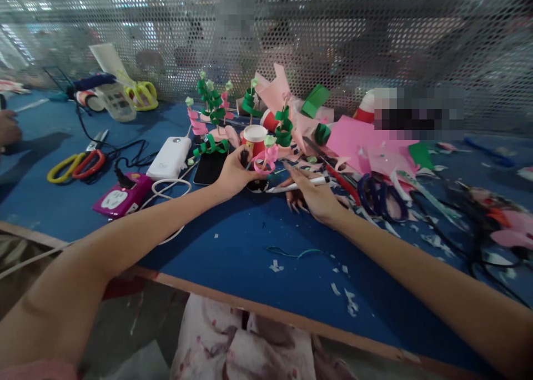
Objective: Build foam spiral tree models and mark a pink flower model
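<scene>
My left hand (236, 174) is closed around a small dark round piece (258, 186) with white marks. A pink paper spiral (267, 159) topped by a pale green paper bud stands right above it; whether the two are joined is hidden. A small black object shows at the left fingers, too unclear to name. In my right hand (314, 196) is a white marker pen (297, 186), its tip pointing left at the dark piece. Behind the hands stand a red-and-white paper cup (255, 137) and several green paper spirals (283, 129) on sticks.
A white power bank (170, 158), a black phone (210, 168), a purple power strip (122, 195) and yellow-red scissors (79, 166) lie left. Blue-handled scissors (382, 198), pink paper (353, 141) and scraps lie right. A perforated metal panel (166, 30) rises behind. Another person's hand (9, 129) shows far left.
</scene>
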{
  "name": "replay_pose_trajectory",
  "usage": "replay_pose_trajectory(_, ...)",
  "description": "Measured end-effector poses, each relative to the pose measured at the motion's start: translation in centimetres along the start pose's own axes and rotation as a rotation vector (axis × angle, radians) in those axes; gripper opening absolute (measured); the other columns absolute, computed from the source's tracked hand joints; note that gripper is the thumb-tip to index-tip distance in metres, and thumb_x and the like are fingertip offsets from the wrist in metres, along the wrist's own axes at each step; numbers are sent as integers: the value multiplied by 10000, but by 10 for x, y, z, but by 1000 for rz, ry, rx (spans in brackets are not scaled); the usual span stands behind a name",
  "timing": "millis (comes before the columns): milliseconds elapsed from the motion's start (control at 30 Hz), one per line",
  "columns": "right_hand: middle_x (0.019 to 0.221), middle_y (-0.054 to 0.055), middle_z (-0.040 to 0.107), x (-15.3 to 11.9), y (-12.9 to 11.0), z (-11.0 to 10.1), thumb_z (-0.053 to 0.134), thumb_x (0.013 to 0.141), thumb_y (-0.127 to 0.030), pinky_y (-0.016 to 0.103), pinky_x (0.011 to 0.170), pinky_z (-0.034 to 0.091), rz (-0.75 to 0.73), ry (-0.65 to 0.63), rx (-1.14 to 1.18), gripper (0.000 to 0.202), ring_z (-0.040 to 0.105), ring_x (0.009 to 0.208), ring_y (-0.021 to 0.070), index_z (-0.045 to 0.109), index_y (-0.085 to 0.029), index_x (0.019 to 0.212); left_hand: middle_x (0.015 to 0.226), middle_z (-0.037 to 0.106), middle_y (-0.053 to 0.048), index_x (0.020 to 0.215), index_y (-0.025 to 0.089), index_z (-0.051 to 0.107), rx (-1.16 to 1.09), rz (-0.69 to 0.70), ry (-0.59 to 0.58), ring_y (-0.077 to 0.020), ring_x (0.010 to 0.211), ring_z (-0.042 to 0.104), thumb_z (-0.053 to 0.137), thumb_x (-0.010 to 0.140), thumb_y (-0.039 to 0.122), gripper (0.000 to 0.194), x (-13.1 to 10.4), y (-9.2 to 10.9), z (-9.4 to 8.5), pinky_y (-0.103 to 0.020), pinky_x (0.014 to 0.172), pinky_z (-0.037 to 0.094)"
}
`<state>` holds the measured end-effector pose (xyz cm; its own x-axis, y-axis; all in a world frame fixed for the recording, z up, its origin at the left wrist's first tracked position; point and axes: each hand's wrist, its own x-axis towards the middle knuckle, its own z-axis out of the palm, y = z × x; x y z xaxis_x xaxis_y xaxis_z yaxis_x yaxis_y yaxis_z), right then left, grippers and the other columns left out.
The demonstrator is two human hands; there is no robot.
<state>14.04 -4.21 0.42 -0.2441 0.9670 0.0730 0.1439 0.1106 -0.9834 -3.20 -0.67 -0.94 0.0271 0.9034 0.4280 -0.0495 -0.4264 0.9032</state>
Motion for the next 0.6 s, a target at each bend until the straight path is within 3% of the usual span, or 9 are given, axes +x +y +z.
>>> replay_pose_trajectory(300, 467, -18, 510, 1, 4, 0, 556, 705, -637, 228, 279, 285, -23, 72, 53, 417, 463, 345, 107, 560, -220, 699, 604, 333, 64, 598, 191, 319, 1, -14, -3, -77, 585, 414, 844, 366, 204, 575, 0, 2, 0, -255, 503, 396)
replay_pose_trajectory(500, 411, -32, 492, 1, 3, -1, 525, 725, -643, 215, 270, 243, 19, -48, 38, 448, 423, 300, 94, 599, -204, 773, 604, 367, 57, 636, 199, 364, -20, 15, -11, -108, 615, 474, 844, 375, 241, 548, 0, 2, 0, -283, 518, 440)
replay_pose_trajectory(600, 467, -25, 524, 2, 5, -2, 562, 704, -632, 223, 282, 285, -11, 31, 67, 419, 458, 341, 101, 598, -224, 792, 612, 386, 50, 654, 200, 377, -11, 9, -12, -131, 650, 503, 837, 395, 200, 528, 0, 1, 0, -307, 540, 459)
